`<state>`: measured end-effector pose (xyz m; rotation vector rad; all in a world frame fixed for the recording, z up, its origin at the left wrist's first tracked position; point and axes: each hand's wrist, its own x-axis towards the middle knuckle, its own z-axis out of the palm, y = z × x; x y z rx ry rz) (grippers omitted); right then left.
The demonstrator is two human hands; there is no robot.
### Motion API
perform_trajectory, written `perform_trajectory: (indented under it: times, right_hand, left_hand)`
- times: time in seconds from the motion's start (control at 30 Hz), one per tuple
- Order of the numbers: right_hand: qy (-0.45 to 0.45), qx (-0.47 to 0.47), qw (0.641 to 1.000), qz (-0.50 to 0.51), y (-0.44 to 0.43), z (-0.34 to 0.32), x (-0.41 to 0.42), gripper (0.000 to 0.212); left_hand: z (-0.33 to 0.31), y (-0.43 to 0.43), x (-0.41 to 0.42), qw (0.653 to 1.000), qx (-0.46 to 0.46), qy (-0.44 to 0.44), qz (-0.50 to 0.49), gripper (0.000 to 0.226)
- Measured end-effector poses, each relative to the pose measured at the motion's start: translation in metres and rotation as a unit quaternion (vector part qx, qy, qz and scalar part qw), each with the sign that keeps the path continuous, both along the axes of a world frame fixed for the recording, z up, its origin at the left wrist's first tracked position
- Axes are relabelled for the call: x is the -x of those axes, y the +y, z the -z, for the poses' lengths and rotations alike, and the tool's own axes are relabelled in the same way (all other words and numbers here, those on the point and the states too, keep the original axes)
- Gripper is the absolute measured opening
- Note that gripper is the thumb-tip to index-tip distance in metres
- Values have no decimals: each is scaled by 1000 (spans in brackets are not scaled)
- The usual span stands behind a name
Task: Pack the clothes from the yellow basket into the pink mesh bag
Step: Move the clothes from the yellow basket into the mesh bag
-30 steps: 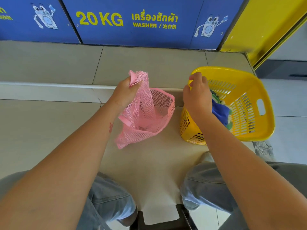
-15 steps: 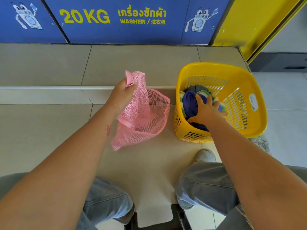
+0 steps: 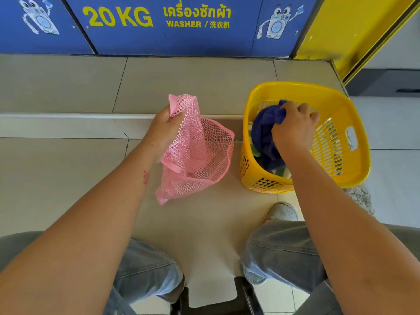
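A pink mesh bag (image 3: 200,153) hangs open over the tiled floor, its rim pinched in my left hand (image 3: 162,130) at the top left corner. To its right stands the yellow basket (image 3: 336,144) with slotted walls and a handle hole. My right hand (image 3: 293,128) is inside the basket, fingers closed on a dark blue garment (image 3: 263,137) that is lifted partly above the other clothes. A green and white piece (image 3: 253,151) shows under it at the basket's left wall.
Blue washer panels (image 3: 159,26) marked "20 KG" stand ahead above a raised tiled step (image 3: 68,119). A yellow door frame (image 3: 354,32) is at the upper right. My knees in grey jeans and one grey shoe (image 3: 281,211) are below, with a dark stool edge (image 3: 243,292) between them.
My right hand went from the basket's rim down into the clothes, closed on the dark blue garment and raised it. The left hand kept holding the bag.
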<state>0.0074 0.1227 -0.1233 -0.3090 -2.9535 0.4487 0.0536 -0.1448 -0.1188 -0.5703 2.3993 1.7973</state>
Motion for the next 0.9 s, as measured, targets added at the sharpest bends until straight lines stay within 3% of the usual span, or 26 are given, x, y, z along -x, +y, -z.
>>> perform_trajectory:
  times: [0.13, 0.23, 0.33, 0.5, 0.6, 0.67, 0.7, 0.77, 0.83, 0.9]
  right_hand:
    - [123, 107, 986, 12, -21, -49, 0, 39]
    - [130, 268, 954, -34, -40, -81, -2, 28]
    - [49, 400, 912, -79, -60, -93, -10, 17]
    - [-170, 358, 908, -134, -96, -61, -7, 13]
    - [-332, 428, 835, -101, -118, -27, -5, 18]
    - [-378, 492, 784, -31, -131, 3, -2, 21]
    - [-373, 500, 782, 8, -136, 19, 1, 19]
    - [-322, 483, 812, 68, -144, 46, 4, 21]
    - [-251, 473, 837, 112, -149, 64, 1, 49]
    - [-234, 432, 863, 113, -154, 71, -7, 79]
  left_hand:
    - [-11, -6, -7, 999, -39, 10, -2, 37]
    - [-17, -11, -9, 998, -63, 20, 6, 36]
    - [-21, -13, -9, 996, -74, 40, -8, 34]
    - [-27, -15, -4, 992, -109, 61, -32, 25]
    - [-27, -12, -1, 992, -109, 62, -4, 19]
    - [-27, -9, 0, 991, -114, 58, 21, 16]
    - [-27, -8, 0, 991, -120, 55, 27, 16]
    - [-29, -11, 1, 990, -129, 47, 25, 18]
    - [-30, -18, 1, 988, -146, 41, 13, 19]
    - [-31, -24, -2, 986, -163, 35, 1, 20]
